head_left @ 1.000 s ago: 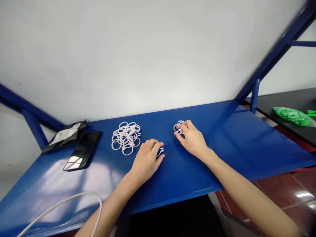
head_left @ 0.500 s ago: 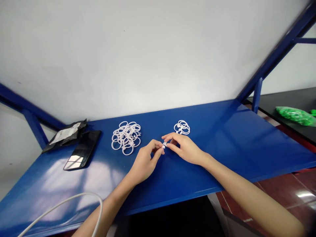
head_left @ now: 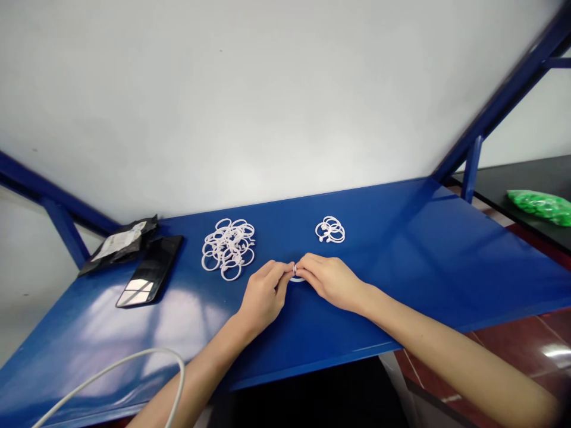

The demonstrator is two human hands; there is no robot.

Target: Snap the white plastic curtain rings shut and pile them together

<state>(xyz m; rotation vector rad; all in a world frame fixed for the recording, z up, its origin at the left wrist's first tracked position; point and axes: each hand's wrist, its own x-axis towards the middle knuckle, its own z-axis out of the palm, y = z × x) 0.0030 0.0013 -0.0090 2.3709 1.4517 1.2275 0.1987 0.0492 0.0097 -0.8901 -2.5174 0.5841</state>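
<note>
My left hand [head_left: 263, 294] and my right hand [head_left: 332, 279] meet fingertip to fingertip over the blue table [head_left: 401, 267], both pinched on one white plastic ring [head_left: 295, 273]. A large heap of white rings [head_left: 228, 248] lies just left of my left hand. A small pile of white rings [head_left: 330, 230] rests beyond my right hand, apart from it.
A black phone [head_left: 149, 270] and a dark packet [head_left: 118, 244] lie at the table's left rear. A white cable [head_left: 116, 368] loops over the near left edge. A green bag [head_left: 542, 206] sits on a black bench at right. Blue frame struts rise on both sides.
My right hand left the small pile and came to my left hand. Both hands now pinch the same ring together, lower and nearer to me than half a second ago.
</note>
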